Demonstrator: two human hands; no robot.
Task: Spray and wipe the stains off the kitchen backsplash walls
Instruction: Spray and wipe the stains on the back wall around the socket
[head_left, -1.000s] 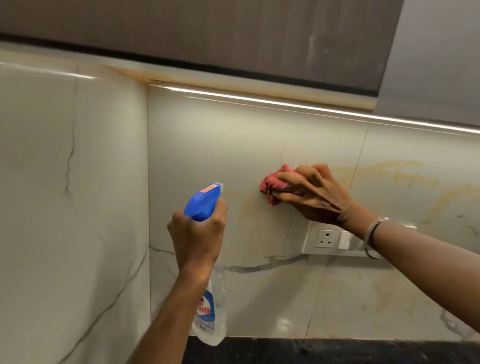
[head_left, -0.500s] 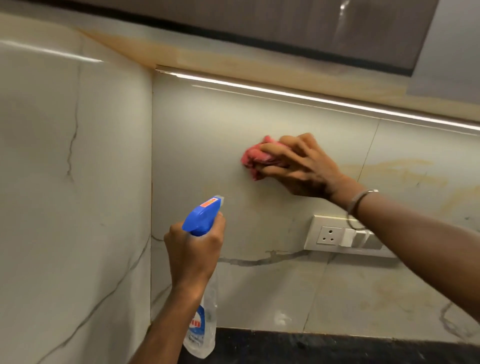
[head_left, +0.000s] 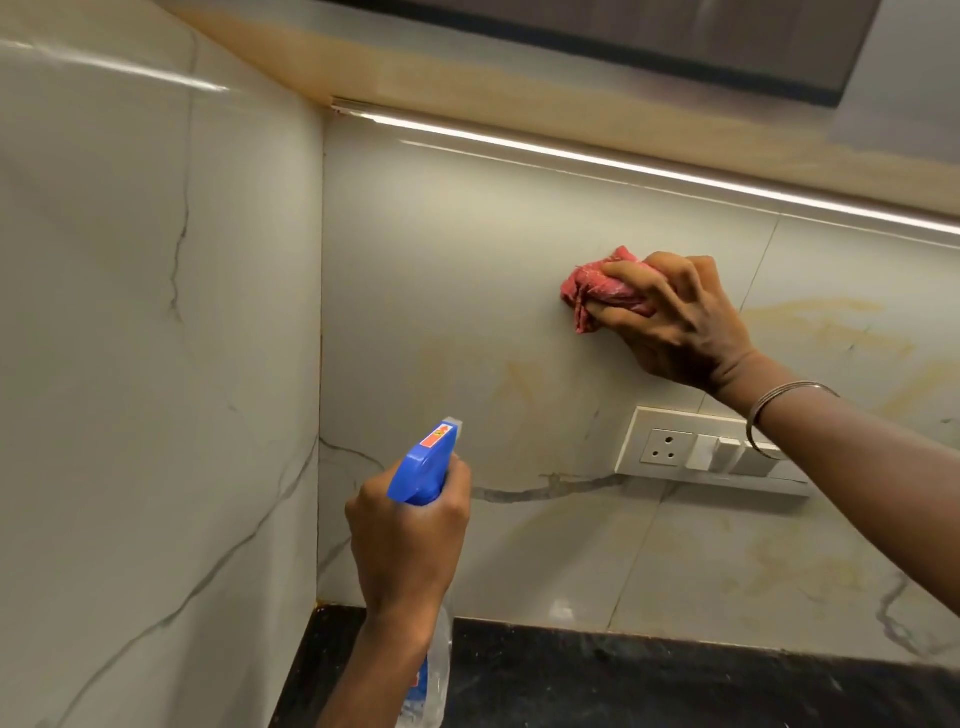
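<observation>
My right hand (head_left: 675, 322) grips a bunched red cloth (head_left: 597, 291) and presses it against the marble backsplash wall (head_left: 467, 270), above the socket panel. Yellowish stains (head_left: 821, 322) streak the wall to the right of the cloth, and fainter ones (head_left: 519, 384) lie below and to its left. My left hand (head_left: 408, 545) holds a spray bottle with a blue trigger head (head_left: 423, 465), its nozzle pointing at the wall. The clear bottle body (head_left: 431, 680) hangs below my wrist, partly hidden by it.
A white socket and switch panel (head_left: 701, 449) is mounted on the wall under my right wrist. A black counter (head_left: 623, 680) runs along the bottom. The side wall (head_left: 156, 364) meets the backsplash in a corner at left. A light strip (head_left: 623, 166) glows under the cabinet.
My right hand has slid the cloth up along the wall, above the socket panel. The view has tilted down, showing more of the counter. The left hand keeps its hold on the bottle.
</observation>
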